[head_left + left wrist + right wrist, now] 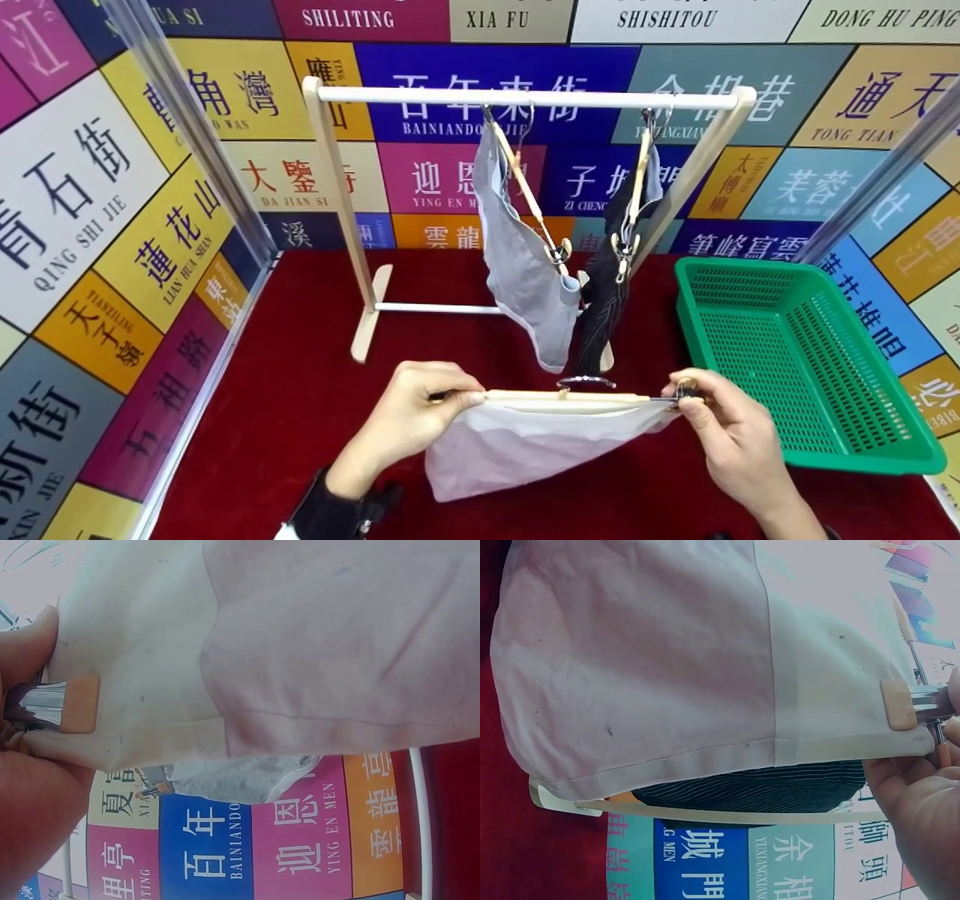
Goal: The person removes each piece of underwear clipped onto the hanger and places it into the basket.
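A wooden clip hanger [592, 395] lies level between the hands, its metal hook [587, 382] facing the rack. Pale pink cloth of a small garment [517, 457] with a whitish waistband hangs below its bar. My left hand [420, 401] pinches the clip at the bar's left end; that wooden-tipped clip [80, 705] sits on the waistband in the left wrist view. At the other end, my right hand [731, 431] grips the right clip between thumb and fingers. In the right wrist view this clip [898, 705] bites the waistband near its corner.
A wooden rack with a white rail [420, 94] stands behind the hands. From it hang a light grey garment [517, 262] and a dark striped garment [600, 322] on clip hangers. A green basket [847, 459] stands at right on the red cloth [277, 420]. Lettered panels enclose the back and sides.
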The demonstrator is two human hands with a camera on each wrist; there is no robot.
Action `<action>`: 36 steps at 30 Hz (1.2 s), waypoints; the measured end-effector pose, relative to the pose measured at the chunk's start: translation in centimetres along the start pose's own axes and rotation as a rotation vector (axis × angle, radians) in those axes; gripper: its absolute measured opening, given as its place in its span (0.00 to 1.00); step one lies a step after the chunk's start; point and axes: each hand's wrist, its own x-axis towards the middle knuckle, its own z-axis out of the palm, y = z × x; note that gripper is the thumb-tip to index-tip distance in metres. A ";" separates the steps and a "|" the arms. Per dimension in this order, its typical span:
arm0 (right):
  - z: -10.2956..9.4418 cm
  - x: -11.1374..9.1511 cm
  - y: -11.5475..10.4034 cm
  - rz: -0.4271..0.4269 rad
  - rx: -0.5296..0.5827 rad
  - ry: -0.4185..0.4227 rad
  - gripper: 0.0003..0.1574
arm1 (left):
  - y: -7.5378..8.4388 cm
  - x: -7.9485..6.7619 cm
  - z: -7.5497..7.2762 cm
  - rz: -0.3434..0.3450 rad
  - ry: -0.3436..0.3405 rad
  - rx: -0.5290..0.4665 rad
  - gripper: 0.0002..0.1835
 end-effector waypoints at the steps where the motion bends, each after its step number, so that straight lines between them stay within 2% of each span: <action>1: 0.0 0.0 0.0 -0.001 -0.001 0.002 0.15 | 0.0 0.0 0.0 0.002 0.001 0.000 0.03; 5: 0.0 0.0 0.1 -0.007 0.018 0.010 0.13 | 0.0 0.0 0.1 -0.001 0.003 -0.003 0.03; 13: -0.1 0.2 0.2 -0.022 0.152 0.015 0.12 | -0.3 0.1 0.4 -0.010 -0.001 -0.011 0.03; 22: -0.3 0.2 0.4 -0.002 0.236 0.018 0.21 | -0.4 0.2 0.6 -0.014 0.003 -0.018 0.02; 25: -0.4 0.3 0.3 0.011 0.193 0.003 0.26 | -0.3 0.2 0.6 -0.025 0.003 -0.016 0.02; 32: -0.8 0.7 -0.3 -0.016 -0.069 -0.022 0.35 | -0.1 0.2 0.6 -0.047 0.012 -0.015 0.02; 36: -0.6 1.6 -0.9 -0.092 -0.133 -0.038 0.26 | 0.0 0.3 0.7 -0.031 0.009 -0.014 0.02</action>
